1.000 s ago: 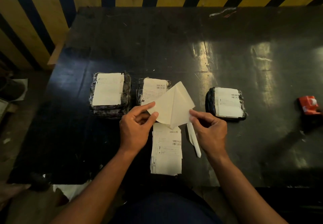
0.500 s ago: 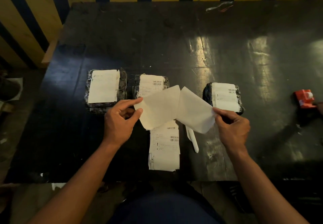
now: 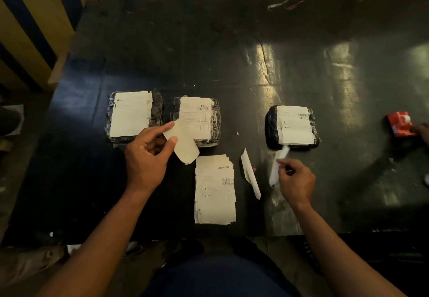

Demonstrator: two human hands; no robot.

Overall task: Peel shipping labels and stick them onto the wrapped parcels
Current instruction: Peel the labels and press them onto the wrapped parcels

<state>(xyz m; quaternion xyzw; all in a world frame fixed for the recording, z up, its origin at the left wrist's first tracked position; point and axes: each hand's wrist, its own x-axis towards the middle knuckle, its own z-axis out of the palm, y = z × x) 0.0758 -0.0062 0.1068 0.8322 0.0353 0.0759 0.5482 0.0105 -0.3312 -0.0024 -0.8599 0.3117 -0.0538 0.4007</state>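
Peeled label (image 3: pixel 183 144) is pinched in the left hand (image 3: pixel 145 157) between thumb and fingers, blank side facing the camera, held over the near edge of the middle parcel (image 3: pixel 197 120). Right hand (image 3: pixel 296 180) grip is curled around a crumpled white strip of backing paper (image 3: pixel 277 166), blurred, just in front of the right parcel (image 3: pixel 291 126). Three dark plastic-wrapped parcels sit in a row on the black counter (image 3: pixel 232 53): left parcel (image 3: pixel 132 114), middle one just beside it, right one well apart; each already carries a white label on top. Stack of unpeeled labels (image 3: pixel 214 190) lies flat near the counter's front edge, between the two hands. A loose folded white paper strip (image 3: pixel 249 172) lies just right of the stack. Red object (image 3: pixel 399 123) at far right of the counter, too blurred to identify. Small tangle of wire or tape (image 3: pixel 286 3) near the far edge. Yellow-and-black striped wall (image 3: pixel 34 6) behind the counter.
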